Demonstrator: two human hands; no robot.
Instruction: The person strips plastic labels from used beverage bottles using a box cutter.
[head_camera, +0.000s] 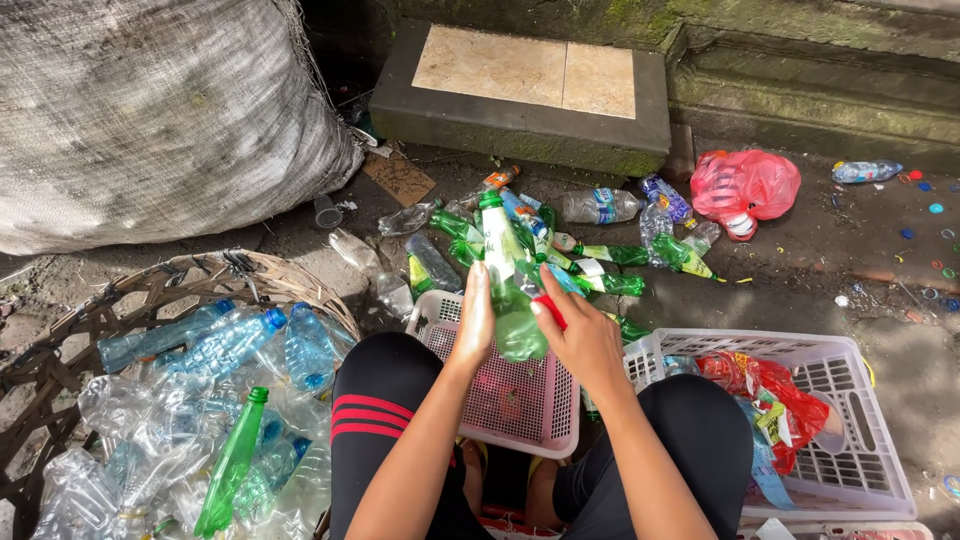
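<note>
**K:** Knees first, nearest the camera: person squats, black leggings, red stripes on the left thigh. Pink basket (510, 400) sits between the knees, so whatever drops lands in it.

**R:** Hands?

**K:** Both on one green plastic bottle (510, 290), held upright over the pink basket, cap end pointing away. Left hand (474, 325) is flat along its left side, fingers mostly straight, bracing it. Right hand (580, 335) is curled round the right side, with something small and red (549, 312) under the thumb; label scrap or blade, can't tell.

**R:** Looks like one hand steadies while the other works the wrapper.

**K:** Plausible, judging by the grip.

**R:** Surroundings?

**K:** Near left: woven basket (120, 300) full of clear and blue-capped bottles plus one green bottle (232, 465). Near right: white crate (850, 440) holding red plastic wrappers. Far centre: loose pile of green and clear bottles (570, 240) on the ground, within arm's reach. Far left: big grey woven sack (150, 110). Far right: red plastic bag (745, 185) and scattered caps (925, 215). Stone step (525, 85) behind the pile.

**R:** So containers flank the person by material.

**K:** Seems so.
</note>
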